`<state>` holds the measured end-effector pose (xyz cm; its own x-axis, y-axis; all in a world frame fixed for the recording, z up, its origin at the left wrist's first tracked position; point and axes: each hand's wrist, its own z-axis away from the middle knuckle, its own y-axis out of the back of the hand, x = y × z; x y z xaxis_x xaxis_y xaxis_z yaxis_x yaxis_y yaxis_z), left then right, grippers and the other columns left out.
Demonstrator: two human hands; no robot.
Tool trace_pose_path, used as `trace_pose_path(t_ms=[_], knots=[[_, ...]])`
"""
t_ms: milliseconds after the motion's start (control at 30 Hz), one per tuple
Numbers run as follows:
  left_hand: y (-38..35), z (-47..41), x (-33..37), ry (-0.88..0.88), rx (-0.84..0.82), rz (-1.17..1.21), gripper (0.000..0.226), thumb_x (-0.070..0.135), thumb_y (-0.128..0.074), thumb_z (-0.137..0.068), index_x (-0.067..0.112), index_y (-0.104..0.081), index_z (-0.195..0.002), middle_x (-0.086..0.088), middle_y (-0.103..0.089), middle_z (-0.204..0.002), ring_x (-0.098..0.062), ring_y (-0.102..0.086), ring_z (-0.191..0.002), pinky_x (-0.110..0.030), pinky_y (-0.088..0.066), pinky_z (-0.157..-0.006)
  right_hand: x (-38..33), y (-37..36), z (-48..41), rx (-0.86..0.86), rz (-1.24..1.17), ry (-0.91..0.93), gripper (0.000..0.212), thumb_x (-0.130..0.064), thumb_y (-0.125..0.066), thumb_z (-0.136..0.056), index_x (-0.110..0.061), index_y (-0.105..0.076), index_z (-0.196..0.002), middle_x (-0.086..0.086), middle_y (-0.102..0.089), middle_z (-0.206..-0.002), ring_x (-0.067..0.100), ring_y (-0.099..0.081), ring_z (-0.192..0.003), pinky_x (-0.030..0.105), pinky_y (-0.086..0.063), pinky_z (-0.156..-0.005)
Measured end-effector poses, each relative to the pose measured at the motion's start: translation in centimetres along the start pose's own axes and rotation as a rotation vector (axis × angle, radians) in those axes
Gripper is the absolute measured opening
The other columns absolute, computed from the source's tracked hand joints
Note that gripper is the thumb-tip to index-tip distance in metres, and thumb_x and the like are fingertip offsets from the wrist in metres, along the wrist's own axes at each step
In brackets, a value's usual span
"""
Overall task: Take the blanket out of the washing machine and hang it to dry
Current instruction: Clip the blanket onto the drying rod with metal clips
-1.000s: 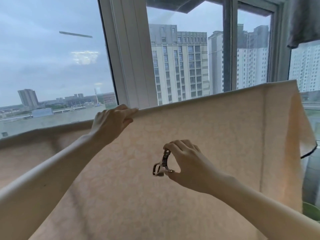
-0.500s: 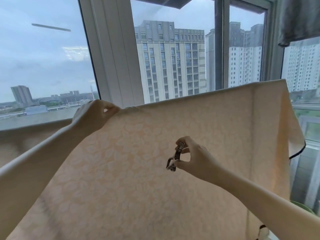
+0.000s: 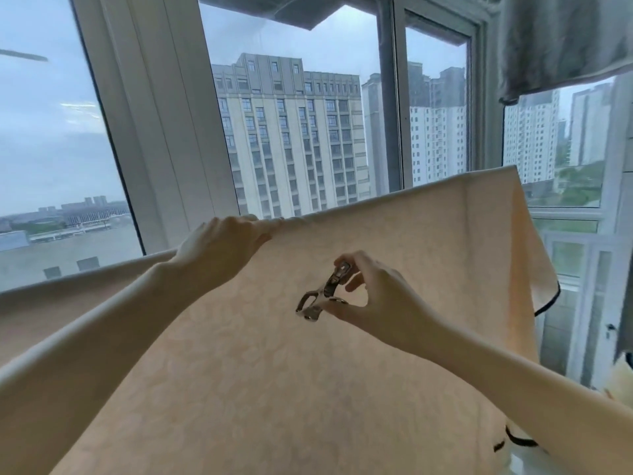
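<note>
Head view: blanket (image 3: 394,234) hangs over a hidden line; left hand (image 3: 222,246) pinches its top edge, right hand (image 3: 368,296) squeezes a metal clip (image 3: 320,296). Open the clip wide and seat it squarely over that fold.

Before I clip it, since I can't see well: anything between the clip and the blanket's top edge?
Nothing visible. The metal clip in the right hand has open space up to the blanket edge beside the left hand.

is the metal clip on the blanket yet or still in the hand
Still in the hand. The right hand pinches the metal clip in front of the blanket, below its top edge, which the left hand holds.
</note>
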<state>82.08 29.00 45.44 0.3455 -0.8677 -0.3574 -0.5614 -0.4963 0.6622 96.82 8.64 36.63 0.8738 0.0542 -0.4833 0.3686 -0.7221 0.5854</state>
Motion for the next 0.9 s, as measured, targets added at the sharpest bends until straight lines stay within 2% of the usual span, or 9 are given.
trace_pose_path(t_ms=[133, 267, 367, 433, 500, 633, 733, 800, 900], knots=[[-0.8, -2.6, 0.7, 0.015, -0.016, 0.194, 0.038, 0.039, -0.041, -0.099, 0.029, -0.057, -0.132, -0.003, -0.070, -0.116, -0.024, -0.070, -0.093, -0.042, -0.057, -0.077, 1.5, 0.7, -1.2, 0.043, 0.026, 0.015, 0.065, -0.041, -0.079, -0.075, -0.026, -0.048, -0.130, -0.014, -0.056, -0.111, -0.004, -0.058, -0.088, 0.013, -0.049, -0.071], [-2.6, -4.2, 2.0, -0.117, -0.016, -0.070, 0.042, 0.029, -0.041, -0.102, 0.026, -0.041, -0.144, 0.004, -0.064, -0.090, -0.011, -0.063, -0.062, -0.028, -0.056, -0.057, 3.0, 1.2, -2.0, 0.086, 0.032, -0.003, 0.062, -0.015, -0.079, -0.075, -0.023, -0.049, -0.129, -0.007, -0.056, -0.115, 0.001, -0.060, -0.091, 0.021, -0.055, -0.073], [-4.1, -5.1, 3.6, -0.142, -0.023, -0.261, 0.068, 0.000, -0.047, -0.094, 0.023, -0.020, -0.152, 0.002, -0.058, -0.091, -0.011, -0.046, -0.049, -0.023, -0.046, -0.046, 3.9, 1.5, -2.1, 0.085, 0.070, 0.004, 0.064, -0.001, -0.073, -0.074, -0.023, -0.047, -0.127, -0.007, -0.052, -0.119, 0.004, -0.058, -0.098, 0.029, -0.055, -0.081], [-4.8, -5.8, 4.7, -0.175, -0.017, -0.327, 0.074, -0.005, -0.049, -0.090, 0.019, -0.018, -0.153, -0.003, -0.059, -0.103, -0.013, -0.045, -0.054, -0.025, -0.048, -0.049, 4.6, 1.8, -2.1, 0.085, 0.098, 0.021, 0.063, 0.000, -0.072, -0.074, -0.024, -0.046, -0.127, -0.008, -0.050, -0.119, 0.004, -0.057, -0.099, 0.029, -0.054, -0.082], [-5.5, -6.7, 5.6, -0.223, 0.010, -0.383, 0.072, -0.004, -0.050, -0.090, 0.016, -0.019, -0.152, -0.006, -0.058, -0.111, -0.017, -0.055, -0.064, -0.028, -0.050, -0.053, 5.3, 2.1, -2.3, 0.108, 0.112, 0.024, 0.062, -0.003, -0.072, -0.075, -0.027, -0.045, -0.126, -0.010, -0.050, -0.117, 0.002, -0.057, -0.097, 0.029, -0.054, -0.080], [-7.1, -8.9, 6.9, -0.197, 0.015, -0.364, 0.071, -0.007, -0.047, -0.091, 0.013, -0.018, -0.152, -0.008, -0.056, -0.111, -0.023, -0.064, -0.076, -0.034, -0.055, -0.059, 7.2, 2.7, -2.3, 0.145, 0.127, 0.010, 0.062, -0.009, -0.073, -0.076, -0.034, -0.043, -0.125, -0.015, -0.051, -0.113, 0.000, -0.056, -0.096, 0.029, -0.053, -0.078], [-7.8, -10.9, 7.6, -0.140, -0.002, -0.325, 0.074, -0.010, -0.048, -0.088, 0.015, -0.022, -0.152, -0.010, -0.059, -0.113, -0.026, -0.067, -0.076, -0.033, -0.051, -0.058, 8.8, 3.2, -1.7, 0.149, 0.159, 0.000, 0.063, -0.013, -0.073, -0.076, -0.037, -0.042, -0.125, -0.019, -0.050, -0.112, -0.001, -0.056, -0.098, 0.026, -0.053, -0.076], [-8.0, -12.1, 7.9, -0.091, -0.038, -0.255, 0.065, -0.005, -0.049, -0.092, 0.018, -0.031, -0.149, -0.008, -0.061, -0.108, -0.027, -0.068, -0.078, -0.033, -0.049, -0.056, 10.2, 3.8, -1.2, 0.151, 0.182, -0.013, 0.065, -0.015, -0.074, -0.076, -0.039, -0.041, -0.125, -0.022, -0.049, -0.113, -0.003, -0.055, -0.098, 0.024, -0.053, -0.075], [-8.2, -13.7, 8.1, 0.046, -0.084, -0.004, 0.028, 0.022, -0.043, -0.103, 0.025, -0.054, -0.128, 0.000, -0.062, -0.086, -0.022, -0.065, -0.072, -0.035, -0.053, -0.059, 12.1, 5.1, -0.7, 0.161, 0.199, -0.021, 0.066, -0.017, -0.075, -0.075, -0.042, -0.040, -0.126, -0.026, -0.048, -0.113, -0.006, -0.054, -0.099, 0.022, -0.053, -0.073]])
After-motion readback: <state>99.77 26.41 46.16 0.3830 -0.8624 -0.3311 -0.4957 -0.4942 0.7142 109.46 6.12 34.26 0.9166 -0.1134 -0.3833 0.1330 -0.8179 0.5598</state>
